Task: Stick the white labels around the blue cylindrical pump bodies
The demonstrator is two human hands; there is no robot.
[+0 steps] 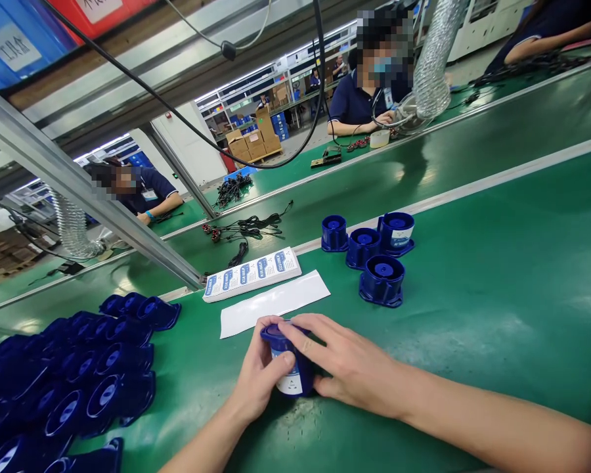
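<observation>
A dark blue plastic housing stands on the green bench in front of me, with a white and blue label on its side. My left hand wraps round its left side, the thumb lying on the label. From the right, my right hand grips it, fingers across the top and thumb low against the side. Just beyond are a blank white sheet and a stack of printed label sheets. Several more blue housings stand at the back right, one of them bearing a label.
Many blue housings crowd the left of the bench. A metal post slants down behind them. Black cables lie on the strip beyond the ledge. Co-workers sit across the line, near a foil duct.
</observation>
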